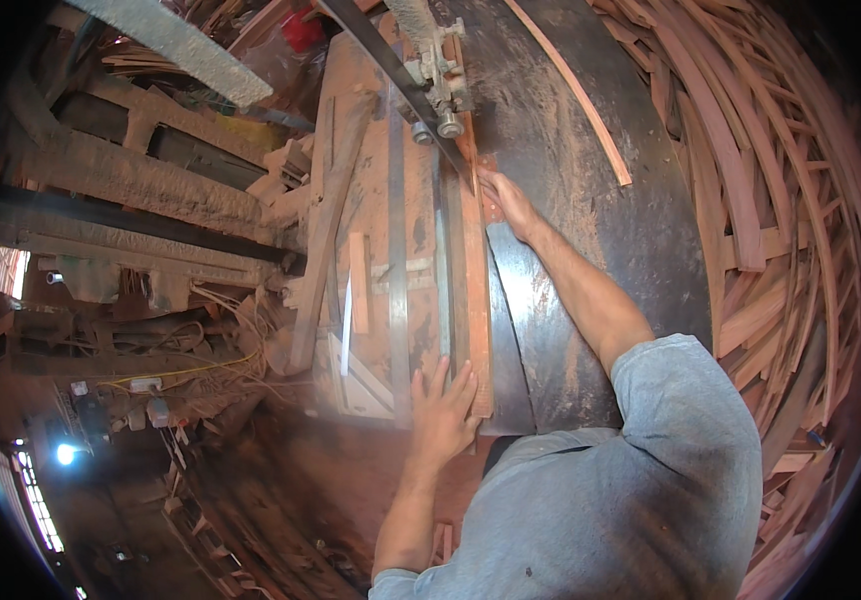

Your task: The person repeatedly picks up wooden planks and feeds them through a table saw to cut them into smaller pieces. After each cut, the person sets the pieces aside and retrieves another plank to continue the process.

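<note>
A long reddish-brown wooden strip point(478, 300) lies lengthwise on the bandsaw table point(611, 270), its far part at the dark saw blade point(421, 100). At the near end, my left hand point(443, 415) rests with fingers spread, touching the strip and the bars to its left. My right hand point(511, 205) reaches far forward, its bent fingers closed against the strip's right side, very near the blade. Some of those fingertips are hidden. Above them hangs the metal blade guide point(443, 90). A shiny bare metal patch point(526, 285) shows below my right hand.
A thin curved offcut point(581, 90) lies at the far right of the table. Stacked curved wood strips point(741, 130) fill the right side. Loose boards point(336, 230) and a pale triangular piece point(359, 385) lie left of the strip. Dusty machine beams point(171, 180) stand farther left.
</note>
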Demonstrator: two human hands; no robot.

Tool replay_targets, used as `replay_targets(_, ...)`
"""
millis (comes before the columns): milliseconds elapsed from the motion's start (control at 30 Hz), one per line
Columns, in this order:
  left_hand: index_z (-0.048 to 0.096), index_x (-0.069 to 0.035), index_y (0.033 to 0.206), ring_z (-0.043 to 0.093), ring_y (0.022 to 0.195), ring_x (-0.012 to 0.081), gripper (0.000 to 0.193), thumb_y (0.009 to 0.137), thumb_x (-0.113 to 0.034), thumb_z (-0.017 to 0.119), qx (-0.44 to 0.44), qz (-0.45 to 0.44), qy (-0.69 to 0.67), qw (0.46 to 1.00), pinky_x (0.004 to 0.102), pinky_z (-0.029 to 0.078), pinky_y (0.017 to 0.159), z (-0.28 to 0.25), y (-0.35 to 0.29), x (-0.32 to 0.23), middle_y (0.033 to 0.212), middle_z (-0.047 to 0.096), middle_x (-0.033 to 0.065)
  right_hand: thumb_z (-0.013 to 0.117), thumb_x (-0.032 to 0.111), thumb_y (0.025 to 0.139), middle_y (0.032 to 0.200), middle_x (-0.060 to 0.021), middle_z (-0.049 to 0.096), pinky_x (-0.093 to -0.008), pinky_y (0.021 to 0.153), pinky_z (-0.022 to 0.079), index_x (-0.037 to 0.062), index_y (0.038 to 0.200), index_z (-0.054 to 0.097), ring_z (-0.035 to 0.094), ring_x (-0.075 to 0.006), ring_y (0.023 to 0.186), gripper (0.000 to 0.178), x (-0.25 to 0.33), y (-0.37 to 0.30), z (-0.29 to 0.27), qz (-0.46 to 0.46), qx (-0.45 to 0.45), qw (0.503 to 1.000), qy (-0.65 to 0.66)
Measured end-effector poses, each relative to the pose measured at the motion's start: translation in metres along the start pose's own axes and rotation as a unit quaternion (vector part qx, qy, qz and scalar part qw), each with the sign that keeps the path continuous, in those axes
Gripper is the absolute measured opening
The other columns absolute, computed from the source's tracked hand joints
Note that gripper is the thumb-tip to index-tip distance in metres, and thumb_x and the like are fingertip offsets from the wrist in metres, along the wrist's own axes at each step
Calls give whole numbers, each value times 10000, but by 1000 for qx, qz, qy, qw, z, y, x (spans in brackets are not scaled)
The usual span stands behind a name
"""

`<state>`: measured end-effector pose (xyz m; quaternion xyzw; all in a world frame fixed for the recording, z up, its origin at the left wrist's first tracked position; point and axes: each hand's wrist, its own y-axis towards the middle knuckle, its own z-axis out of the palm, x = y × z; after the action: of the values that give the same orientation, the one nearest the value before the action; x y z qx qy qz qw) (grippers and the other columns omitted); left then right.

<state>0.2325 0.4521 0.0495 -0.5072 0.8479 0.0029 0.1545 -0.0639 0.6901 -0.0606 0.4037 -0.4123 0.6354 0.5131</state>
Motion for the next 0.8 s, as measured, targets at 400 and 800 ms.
replay_targets(400,644,-85,1381,334,1519,348,715,725,-251,874,18,-8,15,1000,633,160,1234,-4,37,6,1558,522,67,344,436,1101,1555,-181,464,-388,1203,345,28,1561,415,460,-258,1426,618,-14,48,-21,-29,-25,999,-23)
replay_targets(800,658,-82,1369,348,1511,350,680,740,-245,859,12,-7,19,1000,618,178,1233,-14,71,9,1538,543,77,442,348,1048,1555,-209,473,-382,1216,327,-26,1555,392,435,-284,1458,633,0,73,-21,-11,-76,991,-113)
